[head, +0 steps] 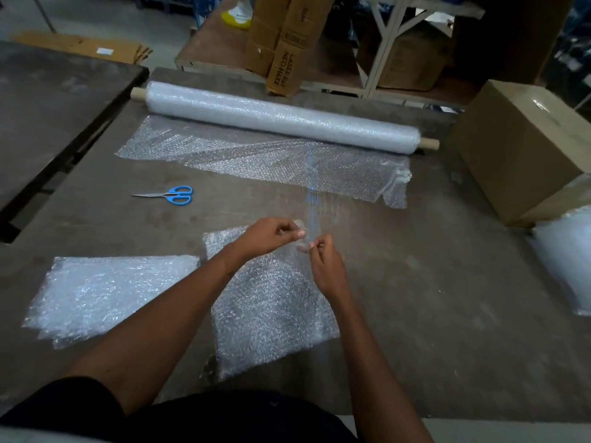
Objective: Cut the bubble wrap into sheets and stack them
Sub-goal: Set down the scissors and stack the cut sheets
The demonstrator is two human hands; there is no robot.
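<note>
— Two hands, what are they doing?

— Both meet over the middle of the surface (431,298). The left hand (268,235) and the right hand (326,266) each have curled fingers pinching the far corner of a cut bubble wrap sheet (271,308), so each grip is closed on that sheet.

— Where does that sheet lie?

— Mostly flat, near the front edge at the centre, with only the pinched corner lifted.

— And the finished ones?

— A stack of sheets (105,292) sits just beside it, toward the front left corner. The two look close at their near edges; whether they touch I cannot tell.

— The roll?

— The bubble wrap roll (281,118) lies along the far edge on a cardboard core, with a loose length of unrolled wrap (256,161) spread in front of it.

— Scissors?

— Blue-handled scissors (174,195) lie blades together, left of centre, well apart from both hands, between the unrolled wrap and the stack.

— Anything else?

— A cardboard box (518,148) stands at the right edge.
</note>
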